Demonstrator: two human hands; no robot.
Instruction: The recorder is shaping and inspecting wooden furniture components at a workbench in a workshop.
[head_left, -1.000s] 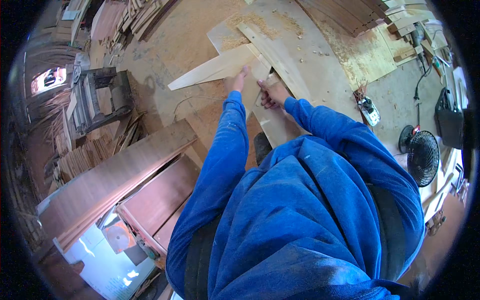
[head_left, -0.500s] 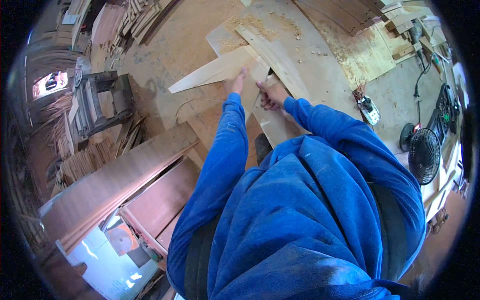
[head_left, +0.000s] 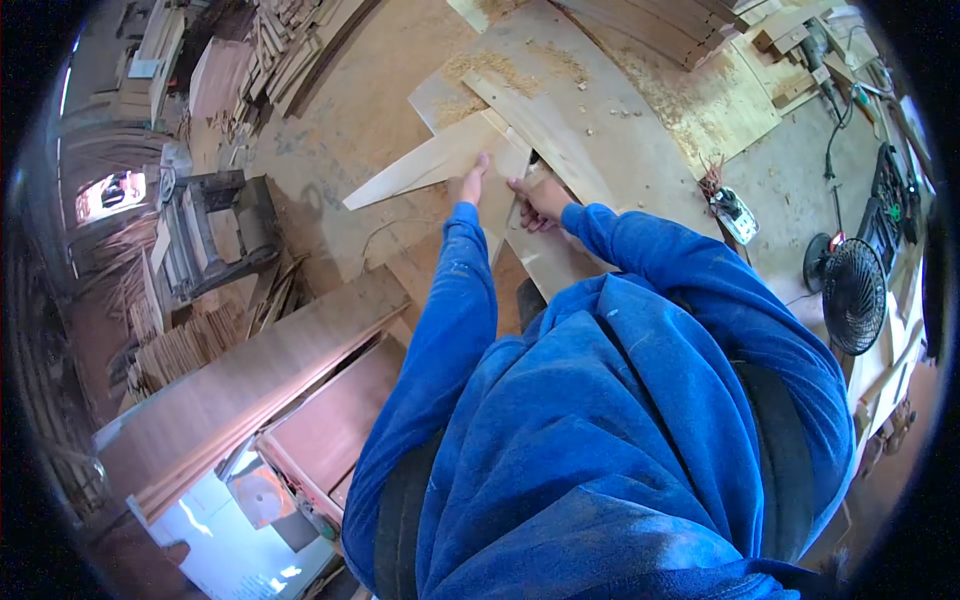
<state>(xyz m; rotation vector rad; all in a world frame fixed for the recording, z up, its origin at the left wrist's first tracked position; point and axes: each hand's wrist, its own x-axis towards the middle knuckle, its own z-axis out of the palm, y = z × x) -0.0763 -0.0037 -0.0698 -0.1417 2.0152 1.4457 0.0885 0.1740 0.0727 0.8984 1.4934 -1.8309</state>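
A pale tapered wooden board [head_left: 425,168] lies over the work surface, its narrow end pointing left. My left hand [head_left: 472,184] grips its near edge, thumb on top and the other fingers hidden beneath. Close by on the right, my right hand [head_left: 541,203] is closed, fingers curled and fingertips at the board's right edge; what they hold, if anything, is too small to make out. A long pale wooden strip [head_left: 530,130] runs diagonally just beyond that hand, with a small dark gap between it and the tapered board.
Wood shavings [head_left: 490,72] lie at the far side. To the right are a power strip [head_left: 735,215], a black fan [head_left: 853,297] and a corded power tool [head_left: 818,55]. Stacked slats [head_left: 190,352] and a long wooden panel [head_left: 250,375] stand on the left.
The whole view has turned slightly. My right hand's fingers have shifted a little at the board's edge; my left hand keeps its grip.
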